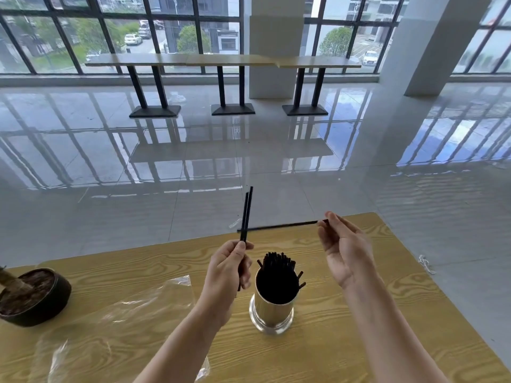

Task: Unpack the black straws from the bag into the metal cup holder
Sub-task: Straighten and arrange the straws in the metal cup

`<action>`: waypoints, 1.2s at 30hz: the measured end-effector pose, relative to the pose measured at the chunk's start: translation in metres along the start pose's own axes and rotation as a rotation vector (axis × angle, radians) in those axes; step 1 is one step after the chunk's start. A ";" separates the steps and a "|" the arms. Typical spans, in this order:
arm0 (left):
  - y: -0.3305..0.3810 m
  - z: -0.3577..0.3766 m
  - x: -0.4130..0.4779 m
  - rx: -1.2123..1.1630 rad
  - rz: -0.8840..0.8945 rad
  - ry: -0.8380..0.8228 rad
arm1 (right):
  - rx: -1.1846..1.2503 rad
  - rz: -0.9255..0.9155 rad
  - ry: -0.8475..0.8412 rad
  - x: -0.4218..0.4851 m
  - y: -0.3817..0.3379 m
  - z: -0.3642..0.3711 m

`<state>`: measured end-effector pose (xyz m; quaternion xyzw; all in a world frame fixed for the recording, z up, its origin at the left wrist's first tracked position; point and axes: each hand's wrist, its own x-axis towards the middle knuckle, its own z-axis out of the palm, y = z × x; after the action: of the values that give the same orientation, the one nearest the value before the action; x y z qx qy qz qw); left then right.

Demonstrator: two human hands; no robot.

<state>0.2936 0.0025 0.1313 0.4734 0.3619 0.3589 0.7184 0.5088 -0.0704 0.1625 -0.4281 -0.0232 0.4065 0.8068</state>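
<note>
Our left hand [227, 268] pinches two upright straws [247, 212], our right hand [343, 248] one crosswise straw [279, 226], the metal cup holder [272, 313] below, nearer our left fingers

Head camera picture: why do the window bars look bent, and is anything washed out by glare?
In the head view the wide-angle lens bows the window bars and leans the pillar; daylight mirrors off the glossy floor, brightest at right; the clear bag glints faintly; straws inside the metal cup holder merge into one dark mass.
</note>
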 end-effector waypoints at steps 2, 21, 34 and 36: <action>0.000 0.008 -0.003 -0.089 0.005 -0.023 | 0.122 0.046 0.033 -0.005 0.007 -0.004; 0.002 0.038 0.010 -0.147 0.037 0.195 | 0.149 0.239 -0.001 -0.085 0.094 0.003; -0.003 0.016 0.009 0.202 -0.078 -0.104 | -1.047 -0.630 -0.333 -0.037 0.036 0.031; -0.003 0.015 0.006 0.193 -0.104 -0.186 | -1.221 -0.614 -0.427 -0.019 0.017 0.045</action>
<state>0.3104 0.0006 0.1313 0.5520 0.3505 0.2391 0.7178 0.4682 -0.0476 0.1850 -0.6886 -0.5234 0.1505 0.4789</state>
